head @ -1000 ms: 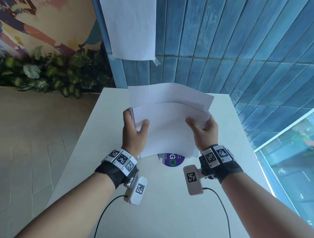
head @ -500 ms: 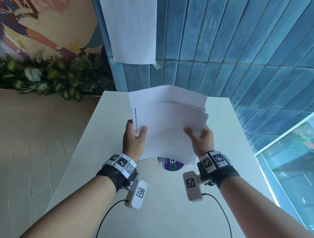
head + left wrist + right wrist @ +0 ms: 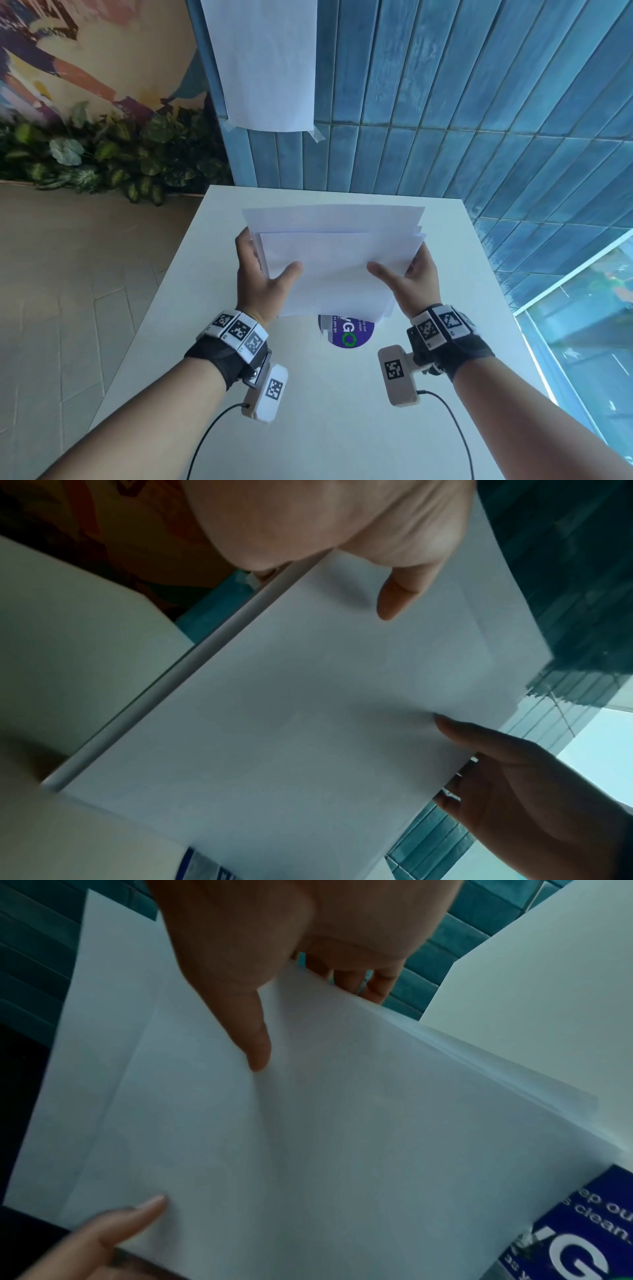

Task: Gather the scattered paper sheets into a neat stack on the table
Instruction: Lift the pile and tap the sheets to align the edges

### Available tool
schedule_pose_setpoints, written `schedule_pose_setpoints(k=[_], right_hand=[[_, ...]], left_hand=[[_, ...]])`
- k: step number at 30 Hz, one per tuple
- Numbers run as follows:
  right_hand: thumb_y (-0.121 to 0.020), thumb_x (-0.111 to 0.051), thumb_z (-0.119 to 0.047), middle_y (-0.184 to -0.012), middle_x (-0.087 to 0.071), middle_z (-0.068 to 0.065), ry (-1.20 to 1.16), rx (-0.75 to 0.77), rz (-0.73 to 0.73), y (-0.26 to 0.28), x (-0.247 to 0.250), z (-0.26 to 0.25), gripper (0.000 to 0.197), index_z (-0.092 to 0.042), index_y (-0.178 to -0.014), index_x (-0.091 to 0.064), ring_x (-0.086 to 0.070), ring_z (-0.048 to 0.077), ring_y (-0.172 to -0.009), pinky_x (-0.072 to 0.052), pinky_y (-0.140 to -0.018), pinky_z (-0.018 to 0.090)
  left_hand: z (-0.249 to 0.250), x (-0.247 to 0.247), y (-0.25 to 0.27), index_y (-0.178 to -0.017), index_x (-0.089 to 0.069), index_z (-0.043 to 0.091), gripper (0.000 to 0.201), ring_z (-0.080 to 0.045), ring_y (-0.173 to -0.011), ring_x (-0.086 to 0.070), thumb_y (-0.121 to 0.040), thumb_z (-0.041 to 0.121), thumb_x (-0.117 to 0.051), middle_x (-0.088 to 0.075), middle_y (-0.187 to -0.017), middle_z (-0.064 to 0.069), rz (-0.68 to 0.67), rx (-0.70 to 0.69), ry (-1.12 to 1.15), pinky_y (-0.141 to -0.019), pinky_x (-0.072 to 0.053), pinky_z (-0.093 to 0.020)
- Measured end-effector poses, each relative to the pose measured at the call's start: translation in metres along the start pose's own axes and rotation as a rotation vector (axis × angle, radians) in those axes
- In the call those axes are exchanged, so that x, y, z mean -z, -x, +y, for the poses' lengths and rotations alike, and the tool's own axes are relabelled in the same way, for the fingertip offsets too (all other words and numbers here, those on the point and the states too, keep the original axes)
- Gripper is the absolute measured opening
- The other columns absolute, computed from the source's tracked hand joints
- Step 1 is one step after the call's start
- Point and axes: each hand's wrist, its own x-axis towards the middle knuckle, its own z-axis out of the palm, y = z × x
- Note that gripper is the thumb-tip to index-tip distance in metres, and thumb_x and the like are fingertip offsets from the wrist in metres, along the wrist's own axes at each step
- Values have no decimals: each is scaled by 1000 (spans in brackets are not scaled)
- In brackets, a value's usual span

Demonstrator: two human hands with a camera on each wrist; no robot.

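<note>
A bundle of several white paper sheets (image 3: 337,260) is held tilted above the white table (image 3: 342,411), its edges not lined up at the top and right. My left hand (image 3: 260,274) grips its left edge, thumb on the front, fingers behind. Gripping the right edge the same way is my right hand (image 3: 409,277). The left wrist view shows the sheets (image 3: 308,710) with my left thumb (image 3: 400,596) on top. Seen from the right wrist, the sheets (image 3: 325,1137) fan slightly at their right edge under my right thumb (image 3: 253,1031).
A round purple sticker (image 3: 347,334) lies on the table under the sheets' lower edge. Another white sheet (image 3: 263,61) is taped to the blue tiled wall (image 3: 479,102) behind. Plants (image 3: 102,161) and floor lie left; a glass panel (image 3: 582,325) stands right.
The bundle has come lower and closer to the table, and its upper sheets have drawn more level. Both hands keep their grip on the side edges.
</note>
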Motion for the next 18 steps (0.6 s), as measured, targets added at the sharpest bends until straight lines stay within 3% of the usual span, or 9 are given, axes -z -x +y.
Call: schedule_pose_setpoints(k=[3, 7, 10, 12, 15, 18], right_hand=[[-69, -80, -5, -89, -70, -8, 29, 10, -30, -4, 2, -5, 35, -24, -91, -62, -67, -7, -70, -52, -63, 10], [-67, -81, -4, -91, -72, -4, 8, 15, -32, -8, 1, -7, 37, -21, -94, -64, -69, 1, -74, -54, -64, 15], [-66, -81, -1, -94, -72, -5, 13, 16, -36, -10, -1, -4, 43, -24, -97, -61, -69, 3, -79, -56, -68, 16], [-68, -79, -1, -92, -71, -4, 45, 11, -37, -11, -1, -2, 39, -23, -96, -61, -68, -2, -75, -54, -68, 15], [-73, -76, -3, -88, -69, 0, 84, 4, -36, -14, 0, 0, 31, -17, -96, -61, -64, -11, -66, -50, -63, 8], [-72, -76, -1, -95, -69, 2, 90, -2, -46, -14, 1, 0, 37, -15, -103, -60, -68, 3, -80, -53, -73, 17]], left_hand=[[13, -2, -3, -136, -29, 16, 77, -2, -116, -55, -73, 11, -74, -53, -124, 13, 1, -104, 90, -102, -45, -24], [26, -5, -9, -129, -37, 26, 70, -2, -112, -57, -74, 17, -79, -55, -121, 8, 20, -181, 81, -98, -45, -21], [16, -3, -17, -125, -41, 24, 74, -4, -115, -57, -65, 21, -85, -58, -121, 10, -40, -120, 23, -100, -45, -24], [2, 1, -21, -122, -45, 24, 73, -6, -111, -60, -61, 25, -85, -61, -117, 11, -99, -23, -66, -100, -48, -30], [-13, 5, -21, -118, -57, 16, 58, -16, -105, -66, -65, 20, -80, -69, -113, 0, -171, 93, -91, -97, -51, -43], [-16, 5, -21, -110, -64, 8, 35, -19, -98, -68, -78, 9, -76, -72, -106, -5, -177, 149, -55, -95, -52, -47]])
